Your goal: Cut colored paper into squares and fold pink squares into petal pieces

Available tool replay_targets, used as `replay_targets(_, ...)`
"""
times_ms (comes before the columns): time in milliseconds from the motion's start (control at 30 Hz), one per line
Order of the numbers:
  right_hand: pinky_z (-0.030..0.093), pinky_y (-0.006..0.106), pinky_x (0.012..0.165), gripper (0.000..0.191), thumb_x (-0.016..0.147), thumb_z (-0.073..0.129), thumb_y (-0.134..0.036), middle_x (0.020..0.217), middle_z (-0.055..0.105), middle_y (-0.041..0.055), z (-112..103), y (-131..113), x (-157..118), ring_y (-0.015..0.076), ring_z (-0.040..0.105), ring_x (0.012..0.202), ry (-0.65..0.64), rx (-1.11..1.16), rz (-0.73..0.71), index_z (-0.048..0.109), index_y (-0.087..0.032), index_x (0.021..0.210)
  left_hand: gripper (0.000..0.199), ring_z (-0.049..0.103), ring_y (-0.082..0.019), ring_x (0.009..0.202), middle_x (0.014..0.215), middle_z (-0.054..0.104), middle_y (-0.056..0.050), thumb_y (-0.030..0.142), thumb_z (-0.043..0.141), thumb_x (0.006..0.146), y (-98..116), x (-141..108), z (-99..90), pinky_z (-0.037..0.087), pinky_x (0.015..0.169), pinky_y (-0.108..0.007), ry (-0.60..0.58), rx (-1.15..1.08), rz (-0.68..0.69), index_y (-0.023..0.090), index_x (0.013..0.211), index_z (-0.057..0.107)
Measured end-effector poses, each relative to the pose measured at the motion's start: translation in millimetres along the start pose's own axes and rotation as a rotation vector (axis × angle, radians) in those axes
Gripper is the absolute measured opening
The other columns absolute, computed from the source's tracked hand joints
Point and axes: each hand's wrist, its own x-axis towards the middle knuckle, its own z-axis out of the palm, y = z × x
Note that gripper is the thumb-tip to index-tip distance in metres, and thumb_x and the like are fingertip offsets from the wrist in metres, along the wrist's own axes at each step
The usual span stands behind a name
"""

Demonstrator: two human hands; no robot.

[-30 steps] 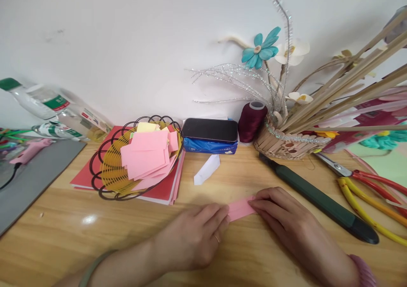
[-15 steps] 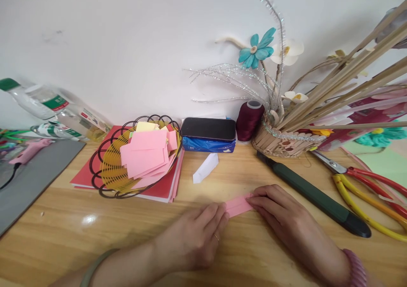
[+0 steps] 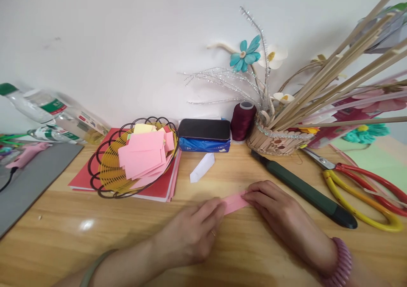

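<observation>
A narrow folded strip of pink paper point(image 3: 235, 203) lies low over the table between my two hands. The fingers of my left hand point(image 3: 194, 232) are closed on its left end, and my fingertips hide that end. At the other end my right hand point(image 3: 280, 213) pinches the strip's upper corner between thumb and fingers. A crease line runs along the strip. Just beyond my hands lies a folded white paper piece point(image 3: 202, 168) with pointed ends.
A wire basket point(image 3: 106, 168) of pink and yellow paper slips sits left on red sheets point(image 3: 79, 179). Behind are a phone point(image 3: 203, 129) on a blue packet point(image 3: 203, 145) and a maroon thread spool point(image 3: 243, 121). A green-handled tool point(image 3: 305, 187) and scissors point(image 3: 362, 193) lie right.
The camera view has shifted slightly, so the things at right appear further left. Both hands keep their hold on the pink paper strip, with little movement of their own.
</observation>
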Motion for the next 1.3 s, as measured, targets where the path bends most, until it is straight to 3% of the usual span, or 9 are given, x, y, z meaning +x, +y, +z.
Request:
replay_targets(300, 0.051, 0.035, 0.076, 0.027, 0.088, 0.037, -0.012, 0.097, 0.061, 0.0109, -4, -10, -8, 0.0196, 0.057, 0.091, 0.002, -0.148, -0.06, 0.059, -0.014, 0.103, 0.032, 0.055, -0.023, 0.109, 0.115, 0.061, -0.012, 0.007, 0.033, 0.09, -7, -2, -3.4, 0.052, 0.079, -0.03, -0.026, -0.029, 0.017, 0.004, 0.108, 0.059)
replay_targets(433, 0.05, 0.044, 0.08, 0.039, 0.084, 0.034, -0.009, 0.11, 0.06, 0.0165, -2, -31, -14, 0.0268, 0.055, 0.1, -0.009, -0.394, -0.163, 0.053, -0.008, 0.117, 0.031, 0.055, -0.021, 0.108, 0.114, 0.062, -0.01, 0.007, 0.034, 0.091, -6, -1, -1.8, 0.051, 0.082, -0.029, -0.009, -0.042, 0.011, 0.005, 0.108, 0.06)
replay_targets(533, 0.051, 0.042, 0.08, 0.046, 0.079, 0.034, -0.006, 0.115, 0.06, 0.014, 6, -43, -16, 0.0271, 0.054, 0.103, -0.035, -0.52, -0.224, 0.052, -0.008, 0.12, 0.031, 0.054, -0.02, 0.108, 0.113, 0.062, -0.009, 0.009, 0.034, 0.092, -5, -1, -1.5, 0.05, 0.084, -0.029, 0.002, -0.053, -0.01, 0.005, 0.11, 0.059)
replay_targets(733, 0.05, 0.043, 0.072, 0.046, 0.073, 0.035, -0.001, 0.113, 0.061, 0.0159, 2, -32, -21, 0.0281, 0.056, 0.095, -0.065, -0.686, -0.183, 0.054, -0.004, 0.116, 0.03, 0.058, -0.019, 0.096, 0.108, 0.064, -0.008, 0.008, 0.035, 0.092, -10, 1, -3.3, 0.05, 0.079, -0.029, 0.024, -0.089, 0.008, 0.005, 0.102, 0.062)
replay_targets(1033, 0.046, 0.042, 0.075, 0.042, 0.076, 0.033, 0.002, 0.106, 0.063, 0.016, -7, -32, -14, 0.027, 0.056, 0.094, -0.023, -0.611, -0.175, 0.056, -0.002, 0.11, 0.026, 0.057, -0.022, 0.091, 0.108, 0.063, -0.015, 0.007, 0.046, 0.084, 0, -1, -4.0, 0.048, 0.075, -0.033, -0.034, 0.039, 0.016, 0.0, 0.105, 0.059)
replay_targets(1300, 0.046, 0.037, 0.069, 0.029, 0.088, 0.035, -0.01, 0.084, 0.065, 0.0098, -7, -25, 1, 0.0206, 0.058, 0.077, -0.013, -0.459, -0.259, 0.063, -0.013, 0.088, 0.015, 0.057, -0.019, 0.083, 0.087, 0.064, -0.01, 0.01, 0.051, 0.085, 8, 4, 8.9, 0.046, 0.076, -0.031, 0.101, 0.08, -0.08, 0.004, 0.096, 0.059)
